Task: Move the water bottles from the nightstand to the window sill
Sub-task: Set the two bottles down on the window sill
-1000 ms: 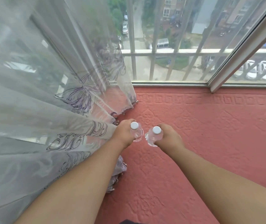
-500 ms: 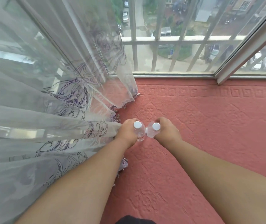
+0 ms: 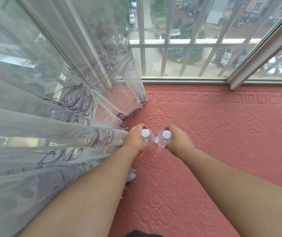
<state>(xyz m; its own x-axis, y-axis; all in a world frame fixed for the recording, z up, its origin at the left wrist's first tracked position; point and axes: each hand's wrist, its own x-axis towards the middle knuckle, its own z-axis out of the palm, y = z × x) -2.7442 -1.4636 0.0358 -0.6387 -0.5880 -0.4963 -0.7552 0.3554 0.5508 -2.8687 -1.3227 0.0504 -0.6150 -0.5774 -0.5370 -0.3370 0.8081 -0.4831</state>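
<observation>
1. Two water bottles in all, both clear with white caps, seen from above. The left water bottle (image 3: pixel 147 138) and the right water bottle (image 3: pixel 164 139) stand upright, just beside each other with a narrow gap between them, over the red window sill (image 3: pixel 222 134) and well in front of the window frame (image 3: pixel 184 80).
2. Two hands, one per bottle. The left hand (image 3: pixel 134 140) has its grip wrapped round the body of the left water bottle, fingers curled about it from the outer side; the right hand (image 3: pixel 179 140) holds the right water bottle the same way (a mirrored pair). Whether the bottle bases touch the sill cannot be told, since the hands hide them.
3. The sill is covered in textured red material with one band of square key pattern running just in front of the window frame.
4. One sheer curtain (image 3: pixel 51 117), white with purple swirls and a beaded hem, hangs left of the window frame, its folds touching the left hand.
5. Beyond the window frame, vertical bars (image 3: pixel 142 48) cross the glass, with parked cars visible far below.
</observation>
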